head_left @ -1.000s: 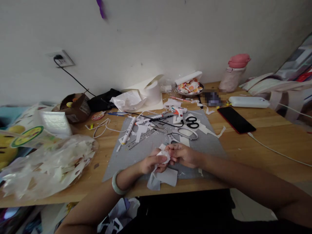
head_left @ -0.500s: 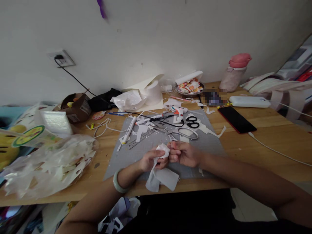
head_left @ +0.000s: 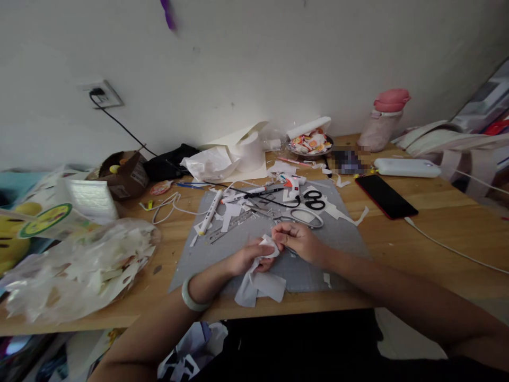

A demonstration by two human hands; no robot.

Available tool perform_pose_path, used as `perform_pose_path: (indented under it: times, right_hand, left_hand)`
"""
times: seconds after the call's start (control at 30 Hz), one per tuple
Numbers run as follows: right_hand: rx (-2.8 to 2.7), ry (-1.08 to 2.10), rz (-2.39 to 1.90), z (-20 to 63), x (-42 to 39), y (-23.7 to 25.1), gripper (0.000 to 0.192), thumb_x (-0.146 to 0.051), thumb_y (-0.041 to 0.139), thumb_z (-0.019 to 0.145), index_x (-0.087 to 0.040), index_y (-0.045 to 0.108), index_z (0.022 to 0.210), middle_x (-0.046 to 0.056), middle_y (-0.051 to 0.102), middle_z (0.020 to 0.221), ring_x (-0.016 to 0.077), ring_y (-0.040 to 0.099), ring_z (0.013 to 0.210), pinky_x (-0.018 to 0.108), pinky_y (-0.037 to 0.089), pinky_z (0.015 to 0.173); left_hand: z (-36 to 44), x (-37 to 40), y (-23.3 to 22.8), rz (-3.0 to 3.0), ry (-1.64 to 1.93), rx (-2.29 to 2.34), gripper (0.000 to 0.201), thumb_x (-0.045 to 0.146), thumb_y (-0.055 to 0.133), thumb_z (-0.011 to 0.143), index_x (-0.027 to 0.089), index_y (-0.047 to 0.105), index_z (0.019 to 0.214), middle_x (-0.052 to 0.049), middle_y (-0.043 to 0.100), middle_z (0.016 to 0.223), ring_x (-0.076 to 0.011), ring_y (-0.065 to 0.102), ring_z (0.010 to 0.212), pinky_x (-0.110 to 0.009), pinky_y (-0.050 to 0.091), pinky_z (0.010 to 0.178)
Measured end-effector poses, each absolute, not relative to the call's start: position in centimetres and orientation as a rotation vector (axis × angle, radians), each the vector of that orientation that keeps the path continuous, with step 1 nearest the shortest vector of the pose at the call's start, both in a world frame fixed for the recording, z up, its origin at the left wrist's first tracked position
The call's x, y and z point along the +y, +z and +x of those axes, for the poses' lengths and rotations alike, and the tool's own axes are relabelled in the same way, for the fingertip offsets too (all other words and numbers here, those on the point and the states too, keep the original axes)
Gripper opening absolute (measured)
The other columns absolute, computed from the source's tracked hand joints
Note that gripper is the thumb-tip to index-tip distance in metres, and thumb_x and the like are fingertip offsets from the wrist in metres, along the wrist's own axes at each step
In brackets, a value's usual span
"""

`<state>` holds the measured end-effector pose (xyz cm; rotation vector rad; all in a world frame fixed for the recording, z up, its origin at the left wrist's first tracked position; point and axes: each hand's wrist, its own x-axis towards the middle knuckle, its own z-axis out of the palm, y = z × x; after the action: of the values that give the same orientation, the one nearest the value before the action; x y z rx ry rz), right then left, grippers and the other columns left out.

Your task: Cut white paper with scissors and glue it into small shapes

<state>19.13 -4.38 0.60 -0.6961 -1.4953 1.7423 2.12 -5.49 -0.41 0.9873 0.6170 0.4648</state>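
Your left hand (head_left: pixel 248 258) has its grip closed on a piece of white paper (head_left: pixel 258 281), which hangs from your fingers over the near edge of the grey mat (head_left: pixel 338 239) on the tabletop (head_left: pixel 437 223). Your right hand (head_left: pixel 297 240) meets it at the paper's top, fingers curled together and pinching that upper edge. Silver scissors (head_left: pixel 304 217) lie just beyond your right hand, black-handled scissors (head_left: pixel 315 200) and a glue gun (head_left: pixel 292 185) farther back.

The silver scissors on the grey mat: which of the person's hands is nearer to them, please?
Right. The right hand lies just below the silver scissors; the left hand is farther away.
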Motion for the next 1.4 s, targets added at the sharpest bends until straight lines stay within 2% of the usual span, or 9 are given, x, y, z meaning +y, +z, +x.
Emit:
perform_pose_path:
  times: [0.13, 0.4, 0.57, 0.67, 0.8, 0.9, 1.03, 1.27, 1.4]
  right_hand:
    - [-1.585, 1.683, -0.773, 19.2, -4.4, 0.3, 0.032, -0.048, 0.063, 0.074, -0.017, 0.053, 0.073, -0.005, 0.045, 0.059, 0.0082, 0.039, 0.055, 0.023, 0.028, 0.051]
    - [-1.761, 1.668, -0.711, 19.5, -4.0, 0.2, 0.029, -0.043, 0.063, 0.076, -0.017, 0.052, 0.067, -0.005, 0.043, 0.06, 0.0079, 0.037, 0.056, 0.023, 0.027, 0.053]
    - [-1.565, 2.053, -0.558, 19.0, -4.7, -0.3, 0.042, -0.057, 0.061, 0.073, -0.018, 0.047, 0.065, -0.007, 0.04, 0.055, 0.0059, 0.034, 0.047, 0.022, 0.025, 0.045]
    - [-1.273, 2.278, -0.491, 18.7, -5.5, -0.7, 0.044, -0.056, 0.067, 0.069, -0.017, 0.047, 0.068, -0.008, 0.04, 0.054, 0.0042, 0.032, 0.043, 0.02, 0.022, 0.042]
    - [-0.953, 2.442, -0.429, 18.4, -5.9, -0.8, 0.039, -0.046, 0.073, 0.068, -0.016, 0.048, 0.069, -0.009, 0.035, 0.051, 0.0035, 0.027, 0.043, 0.019, 0.019, 0.041]
    - [-0.71, 2.516, -0.382, 18.3, -5.5, -0.6, 0.038, -0.041, 0.073, 0.07, -0.016, 0.046, 0.068, -0.008, 0.034, 0.055, 0.003, 0.026, 0.045, 0.017, 0.022, 0.043]
    - [-0.68, 2.414, -0.417, 18.5, -4.7, -0.2, 0.042, -0.046, 0.07, 0.072, -0.017, 0.04, 0.066, -0.008, 0.034, 0.059, 0.0044, 0.032, 0.05, 0.019, 0.031, 0.051]
    - [-1.575, 1.816, -0.644, 18.9, -4.7, -0.1, 0.043, -0.059, 0.061, 0.073, -0.017, 0.051, 0.072, -0.005, 0.043, 0.062, 0.0084, 0.037, 0.058, 0.024, 0.029, 0.056]
    - [-1.629, 1.83, -0.658, 18.9, -4.6, -0.3, 0.046, -0.062, 0.059, 0.072, -0.018, 0.049, 0.078, -0.005, 0.043, 0.066, 0.0084, 0.038, 0.059, 0.023, 0.028, 0.055]
  left_hand:
    - [2.2, -5.4, -0.2, 1.039, 0.443, 0.657, 0.035, 0.045, 0.058, 0.067, 0.017, 0.038, 0.056, 0.008, 0.031, 0.044, -0.0045, 0.027, 0.036, -0.02, 0.017, 0.035]
    - [2.1, -5.3, 0.1, 1.188, 0.384, 0.633, 0.037, 0.045, 0.056, 0.072, 0.017, 0.039, 0.054, 0.007, 0.035, 0.045, -0.0053, 0.029, 0.038, -0.022, 0.02, 0.037]
    - [2.0, -6.5, 0.1, 1.238, 0.398, 0.572, 0.039, 0.051, 0.057, 0.072, 0.014, 0.051, 0.065, 0.007, 0.036, 0.045, -0.005, 0.028, 0.038, -0.021, 0.019, 0.037]
    - [2.1, -7.3, 0.1, 1.178, 0.409, 0.541, 0.043, 0.056, 0.059, 0.071, 0.013, 0.055, 0.074, 0.007, 0.037, 0.047, -0.0051, 0.029, 0.038, -0.02, 0.021, 0.037]
    - [2.1, -7.4, 0.2, 1.196, 0.441, 0.551, 0.047, 0.06, 0.058, 0.07, 0.014, 0.052, 0.065, 0.006, 0.037, 0.045, -0.0051, 0.028, 0.038, -0.021, 0.022, 0.038]
    - [1.8, -7.1, 0.4, 1.276, 0.517, 0.586, 0.05, 0.062, 0.055, 0.071, 0.015, 0.046, 0.055, 0.005, 0.037, 0.044, -0.0056, 0.029, 0.039, -0.022, 0.023, 0.039]
    - [1.5, -6.6, 0.7, 1.399, 0.57, 0.652, 0.049, 0.059, 0.054, 0.073, 0.016, 0.043, 0.054, 0.004, 0.037, 0.046, -0.0065, 0.03, 0.043, -0.022, 0.024, 0.042]
    - [1.9, -6.0, -0.3, 1.313, 0.352, 0.56, 0.037, 0.043, 0.049, 0.081, 0.017, 0.041, 0.056, 0.005, 0.038, 0.044, -0.006, 0.032, 0.038, -0.021, 0.023, 0.038]
    - [1.9, -6.0, -0.2, 1.31, 0.335, 0.55, 0.035, 0.04, 0.046, 0.081, 0.016, 0.043, 0.056, 0.004, 0.04, 0.043, -0.0064, 0.034, 0.038, -0.021, 0.024, 0.039]
